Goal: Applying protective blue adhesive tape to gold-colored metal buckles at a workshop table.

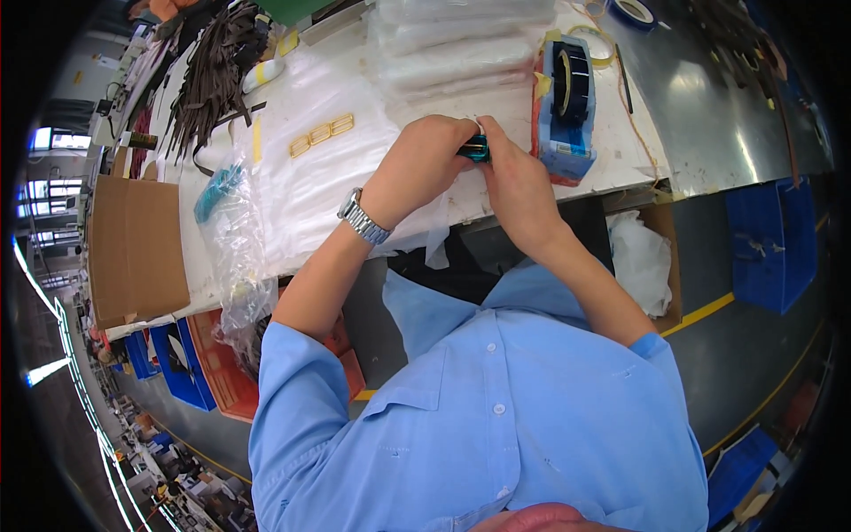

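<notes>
My left hand [424, 164] and my right hand [523, 191] meet above the table's front edge. Between their fingertips they pinch a small dark teal piece with a gold-coloured edge [476, 148]; fingers cover much of it, so its kind is unclear. To the left, a row of gold slide buckles [321, 135] lies on clear plastic sheeting [301, 191]. Just right of my right hand stands a blue tape dispenser [567, 152] holding a dark roll of tape [572, 84].
Stacked clear plastic bags [461, 53] lie at the back. Dark strips [213, 71] hang together at the far left, beyond a crumpled plastic bag [235, 239] and a cardboard box [137, 248]. Below the table are an orange crate [226, 377] and a box holding white plastic [640, 262].
</notes>
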{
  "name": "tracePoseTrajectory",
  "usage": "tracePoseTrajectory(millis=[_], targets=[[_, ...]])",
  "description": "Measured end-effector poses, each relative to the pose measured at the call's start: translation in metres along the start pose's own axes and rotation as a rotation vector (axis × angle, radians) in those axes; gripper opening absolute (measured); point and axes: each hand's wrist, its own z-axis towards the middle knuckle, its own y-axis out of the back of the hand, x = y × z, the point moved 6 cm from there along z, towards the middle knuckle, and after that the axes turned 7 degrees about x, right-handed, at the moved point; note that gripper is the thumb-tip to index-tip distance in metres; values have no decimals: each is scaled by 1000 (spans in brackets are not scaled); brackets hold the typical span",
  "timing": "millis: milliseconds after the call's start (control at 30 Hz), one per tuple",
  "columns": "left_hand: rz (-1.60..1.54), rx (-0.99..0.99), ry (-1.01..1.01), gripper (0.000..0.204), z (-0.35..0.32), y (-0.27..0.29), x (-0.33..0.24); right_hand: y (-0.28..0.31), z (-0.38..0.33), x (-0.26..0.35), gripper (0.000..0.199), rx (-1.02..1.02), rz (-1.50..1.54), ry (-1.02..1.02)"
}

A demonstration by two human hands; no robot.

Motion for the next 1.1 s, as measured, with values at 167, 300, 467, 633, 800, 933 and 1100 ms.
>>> tracePoseTrajectory(millis=[167,300,467,633,800,933,1100], targets=[[-51,-158,-64,25,-6,-2,-6,-4,-5,-5,62,-101,30,56],[-7,-139,-41,24,-2,-3,-2,-5,-4,-7,63,-85,32,66],[-23,-156,-29,27,-3,-6,-1,-1,-8,-1,68,-93,126,82],[34,-236,-37,31,-4,-11,-7,8,-24,1,72,-27,214,36],[-6,-237,-42,32,-3,-14,-11,6,-25,0,71,-34,216,37],[5,-218,-56,30,-3,-17,-13,9,-25,3,70,1,139,18],[-45,-229,-66,31,-9,-17,-12,8,-25,5,71,22,75,15]])
